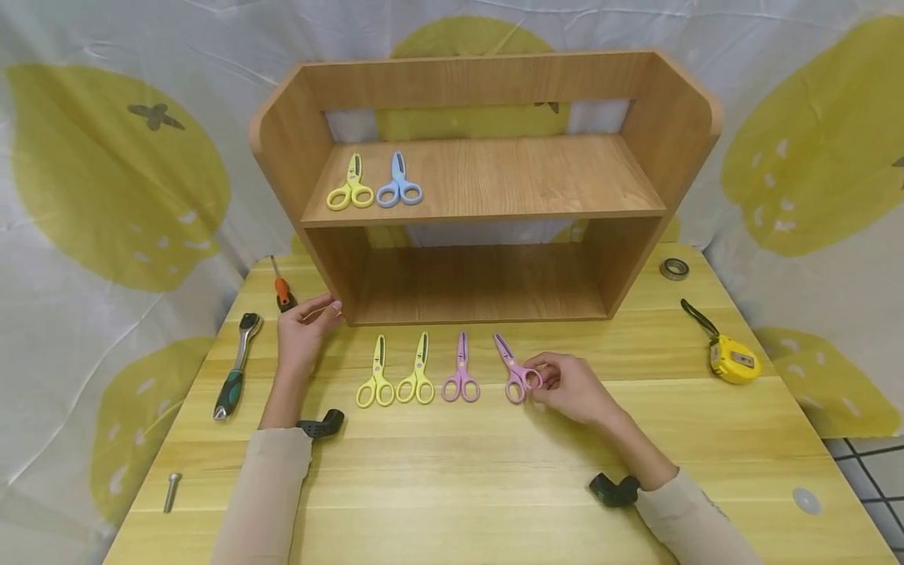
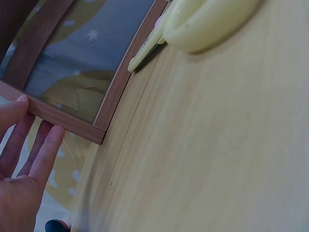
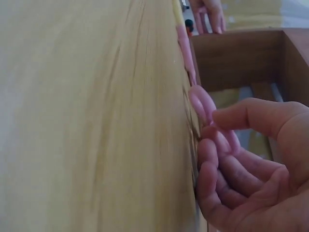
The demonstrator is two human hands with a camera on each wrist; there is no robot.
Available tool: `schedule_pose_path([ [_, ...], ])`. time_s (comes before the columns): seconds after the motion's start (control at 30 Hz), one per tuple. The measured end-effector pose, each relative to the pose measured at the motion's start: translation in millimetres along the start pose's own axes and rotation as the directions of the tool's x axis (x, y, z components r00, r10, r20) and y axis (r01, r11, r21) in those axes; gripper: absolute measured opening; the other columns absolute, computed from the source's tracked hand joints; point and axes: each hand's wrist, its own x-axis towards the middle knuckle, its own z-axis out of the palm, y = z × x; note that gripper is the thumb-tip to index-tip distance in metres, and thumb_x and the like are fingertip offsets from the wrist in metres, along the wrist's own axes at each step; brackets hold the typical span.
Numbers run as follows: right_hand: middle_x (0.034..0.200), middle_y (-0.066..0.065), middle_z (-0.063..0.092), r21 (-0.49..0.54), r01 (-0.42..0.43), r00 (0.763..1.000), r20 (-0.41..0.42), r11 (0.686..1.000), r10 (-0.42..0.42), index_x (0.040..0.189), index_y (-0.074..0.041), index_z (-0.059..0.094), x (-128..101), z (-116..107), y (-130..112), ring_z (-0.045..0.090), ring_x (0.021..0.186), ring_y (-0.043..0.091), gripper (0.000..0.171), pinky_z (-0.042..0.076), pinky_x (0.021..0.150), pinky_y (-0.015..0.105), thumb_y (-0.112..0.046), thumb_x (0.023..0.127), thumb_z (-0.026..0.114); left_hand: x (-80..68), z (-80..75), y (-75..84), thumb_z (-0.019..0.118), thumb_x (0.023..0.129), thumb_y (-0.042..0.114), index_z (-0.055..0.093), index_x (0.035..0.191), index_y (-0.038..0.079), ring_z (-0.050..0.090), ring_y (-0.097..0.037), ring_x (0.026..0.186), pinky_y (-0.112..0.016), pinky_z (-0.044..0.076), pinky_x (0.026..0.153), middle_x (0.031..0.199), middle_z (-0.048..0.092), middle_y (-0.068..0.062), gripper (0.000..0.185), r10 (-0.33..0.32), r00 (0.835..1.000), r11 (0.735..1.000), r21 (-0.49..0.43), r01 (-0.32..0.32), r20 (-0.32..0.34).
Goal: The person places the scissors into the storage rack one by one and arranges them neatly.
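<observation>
My right hand (image 1: pixel 574 388) pinches one handle loop of the rightmost purple scissors (image 1: pixel 513 365), whose blades point away on the table. In the right wrist view, thumb and fingers meet at the loop of these scissors (image 3: pixel 203 102). To their left lie another pair of purple scissors (image 1: pixel 461 373) and two yellow pairs, the nearer yellow scissors (image 1: pixel 420 375) and the outer yellow scissors (image 1: pixel 377 377). My left hand (image 1: pixel 304 333) touches the lower left side of the wooden shelf (image 1: pixel 494 216); its fingers (image 2: pixel 46 154) reach the side panel, fairly straight.
On the upper board lie yellow scissors (image 1: pixel 351 188) and blue scissors (image 1: pixel 399 187). At left are a screwdriver (image 1: pixel 281 286), a ratchet wrench (image 1: pixel 238 365) and a bolt (image 1: pixel 172 493). At right are a black-and-silver ring (image 1: pixel 674 269), a tape measure (image 1: pixel 734 359) and a round disc (image 1: pixel 807 501).
</observation>
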Motion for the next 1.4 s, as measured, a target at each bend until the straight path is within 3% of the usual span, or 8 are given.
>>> schedule_pose_path([
  [0.33, 0.090, 0.010, 0.072, 0.139, -0.042, 0.999, -0.023, 0.989, 0.046, 0.121, -0.001, 0.070, -3, -14, -13, 0.070, 0.080, 0.021, 0.036, 0.064, 0.067, 0.023, -0.002, 0.086, 0.079, 1.4, -0.2, 0.6, 0.078, 0.089, 0.000, 0.073, 0.116, -0.007, 0.076, -0.019, 0.099, -0.041, 0.061, 0.093, 0.106, 0.072, -0.002, 0.029, -0.005, 1.000, 1.000, -0.009, 0.005, -0.001],
  [0.7, 0.092, 0.010, 0.073, 0.183, 0.099, 0.991, -0.104, 0.978, -0.081, 0.122, -0.005, 0.071, -10, -46, -70, 0.070, 0.083, 0.019, 0.036, 0.065, 0.078, 0.024, -0.010, 0.088, 0.083, 9.1, -5.9, -16.3, 0.079, 0.089, 0.002, 0.072, 0.119, -0.007, 0.076, -0.016, 0.095, -0.040, 0.062, 0.092, 0.105, 0.073, 0.000, 0.032, -0.010, 1.000, 1.000, -0.004, 0.010, -0.023],
  [0.97, 0.098, 0.004, 0.076, 0.266, 0.265, 0.954, -0.208, 0.927, -0.214, 0.124, 0.001, 0.069, -11, -75, -122, 0.071, 0.085, 0.014, 0.038, 0.066, 0.080, 0.023, 0.000, 0.087, 0.080, 14.0, -6.6, -21.0, 0.081, 0.089, 0.005, 0.073, 0.119, -0.006, 0.076, -0.015, 0.096, -0.039, 0.063, 0.092, 0.107, 0.073, -0.001, 0.033, 0.008, 1.000, 1.000, -0.014, -0.008, -0.021],
  [1.17, 0.096, 0.003, 0.077, 0.268, 0.325, 0.920, -0.311, 0.907, -0.238, 0.124, 0.001, 0.070, 13, -91, -157, 0.071, 0.084, 0.012, 0.039, 0.065, 0.076, 0.020, -0.004, 0.087, 0.082, 11.5, -5.5, -13.8, 0.078, 0.089, 0.000, 0.072, 0.118, -0.009, 0.076, -0.016, 0.097, -0.040, 0.062, 0.092, 0.104, 0.074, -0.001, 0.031, -0.003, 1.000, 1.000, -0.024, 0.003, -0.023],
  [1.4, 0.098, 0.004, 0.077, 0.239, 0.249, 0.929, -0.333, 0.939, -0.161, 0.125, -0.007, 0.071, 55, -100, -186, 0.069, 0.088, 0.016, 0.040, 0.063, 0.080, 0.019, -0.013, 0.087, 0.084, 3.5, -0.6, -3.0, 0.078, 0.089, -0.001, 0.073, 0.116, -0.008, 0.077, -0.018, 0.096, -0.042, 0.061, 0.093, 0.104, 0.073, -0.001, 0.028, -0.010, 1.000, 0.999, -0.031, 0.010, -0.004],
])
